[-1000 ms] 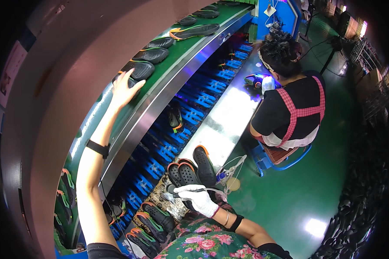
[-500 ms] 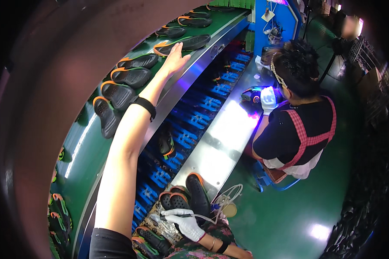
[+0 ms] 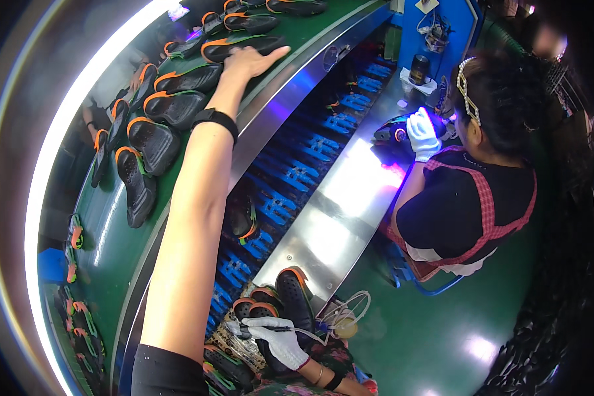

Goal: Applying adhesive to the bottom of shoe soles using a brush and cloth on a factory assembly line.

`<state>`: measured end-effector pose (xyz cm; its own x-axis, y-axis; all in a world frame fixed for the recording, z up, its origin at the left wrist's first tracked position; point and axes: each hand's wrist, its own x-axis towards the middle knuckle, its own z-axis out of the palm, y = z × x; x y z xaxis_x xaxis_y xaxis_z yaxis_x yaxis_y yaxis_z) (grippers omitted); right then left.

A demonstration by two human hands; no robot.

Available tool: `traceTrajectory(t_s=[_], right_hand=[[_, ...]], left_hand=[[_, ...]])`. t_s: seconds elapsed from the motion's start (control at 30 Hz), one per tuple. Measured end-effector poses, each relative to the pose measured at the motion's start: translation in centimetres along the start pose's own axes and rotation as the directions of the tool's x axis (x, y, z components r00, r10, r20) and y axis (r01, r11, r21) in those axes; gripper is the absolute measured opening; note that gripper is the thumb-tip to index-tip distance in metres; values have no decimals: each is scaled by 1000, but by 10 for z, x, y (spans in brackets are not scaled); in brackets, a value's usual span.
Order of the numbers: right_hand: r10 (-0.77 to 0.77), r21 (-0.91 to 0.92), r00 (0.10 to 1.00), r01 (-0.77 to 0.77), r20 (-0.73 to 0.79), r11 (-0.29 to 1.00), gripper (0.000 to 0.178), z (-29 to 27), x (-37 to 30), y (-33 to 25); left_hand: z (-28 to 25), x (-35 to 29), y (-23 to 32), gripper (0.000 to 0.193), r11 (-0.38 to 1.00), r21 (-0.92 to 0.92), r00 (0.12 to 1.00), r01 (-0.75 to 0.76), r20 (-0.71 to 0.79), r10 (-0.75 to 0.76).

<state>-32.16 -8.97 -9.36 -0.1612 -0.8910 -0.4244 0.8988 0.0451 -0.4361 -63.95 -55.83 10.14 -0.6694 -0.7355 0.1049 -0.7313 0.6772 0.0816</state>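
My bare left hand [image 3: 247, 63], with a black wristband, stretches up to the green conveyor belt [image 3: 112, 264]. It lies palm down against a black shoe [image 3: 265, 43] with orange trim, thumb spread away; its other fingertips are partly hidden. Several more black and orange shoes [image 3: 173, 109] line the belt. Low in the picture, my right hand [image 3: 280, 346] in a white glove closes round a slim dark tool [image 3: 282, 329] with a pale hose trailing from it. Perforated black clogs [image 3: 264, 310] lie beside the glove, and a longer black shoe [image 3: 294, 290] leans next to them.
A metal ledge [image 3: 323, 237] runs along a lower row of blue holders [image 3: 277, 204]. A co-worker [image 3: 465, 204] sits on the right, a gloved hand [image 3: 424, 135] near a lit shoe. A bright curved light [image 3: 36, 198] borders the left. A coiled pale hose [image 3: 346, 317] hangs off the ledge's near end.
My left hand has shifted left and further onto the shoe, its thumb now pointing right. The view has turned, bringing the curved light in. The right hand keeps the tool.
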Motion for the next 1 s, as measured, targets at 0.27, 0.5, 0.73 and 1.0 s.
traceTrajectory(t_s=[0.27,0.5,0.73,1.0], right_hand=[[-35,-23,999,34,-10,999,19,-4,-1,8],[-113,-117,993,109,-32,987,17,4,-2,18],[-91,-203,988,116,125,972,19,8,-9,40],[-32,-174,970,76,241,982,19,22,-20,65]], left_hand=[[-5,-35,14,34,990,117,928,-76,-355,113],[-12,-51,-12,80,999,-36,950,7,-313,-18],[-63,-143,-94,105,920,-38,920,-390,-63,387],[-96,-354,-220,93,966,-255,987,-51,133,87]])
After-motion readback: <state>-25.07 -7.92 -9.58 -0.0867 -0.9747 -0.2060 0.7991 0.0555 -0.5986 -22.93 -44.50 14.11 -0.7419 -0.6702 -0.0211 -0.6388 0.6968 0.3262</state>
